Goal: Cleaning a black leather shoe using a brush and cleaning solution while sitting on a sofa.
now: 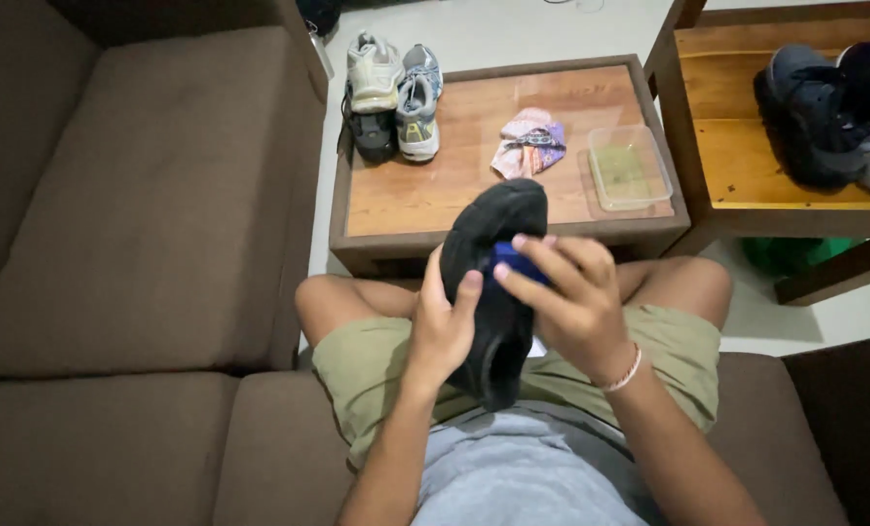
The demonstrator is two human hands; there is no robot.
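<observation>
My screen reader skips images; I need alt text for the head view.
Seated on a brown sofa, a person's left hand holds a black shoe while the right hand presses a blue object against it. Sneakers sit on the wooden table ahead.

One head-worn view — looking steeply down, close over the lap.

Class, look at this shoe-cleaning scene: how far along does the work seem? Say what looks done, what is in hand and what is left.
Done: cannot tell; no shoe shows as cleaned. In hand: the left hand grips a black shoe over the lap, while the right hand presses a blue thing against it. Left, probably: the pair of grey trainers on the low wooden table, beside a folded cloth and clear tub.
</observation>
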